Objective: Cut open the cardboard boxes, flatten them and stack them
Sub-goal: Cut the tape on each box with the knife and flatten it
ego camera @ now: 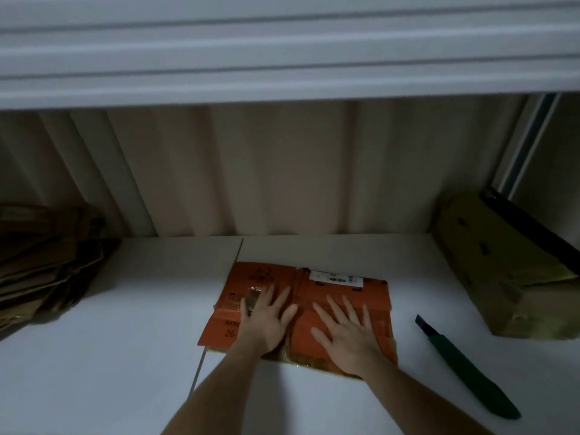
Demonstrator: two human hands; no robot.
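An orange cardboard box (pixel 373 296) lies flattened on the white table (pixel 110 356), a white barcode label near its far edge. My left hand (pixel 266 321) presses flat on its left half with fingers spread. My right hand (pixel 345 331) presses flat on its right half, fingers straight. A green-handled utility knife (pixel 464 368) lies on the table to the right of the box, blade end pointing away, held by neither hand. A stack of flattened brown cardboard (pixel 47 262) sits at the far left.
A yellowish-brown cardboard box (pixel 502 262) stands at the far right against the wall. A corrugated wall panel (pixel 282 167) runs behind the table, with a white roller shutter above. A seam crosses the table left of the orange box.
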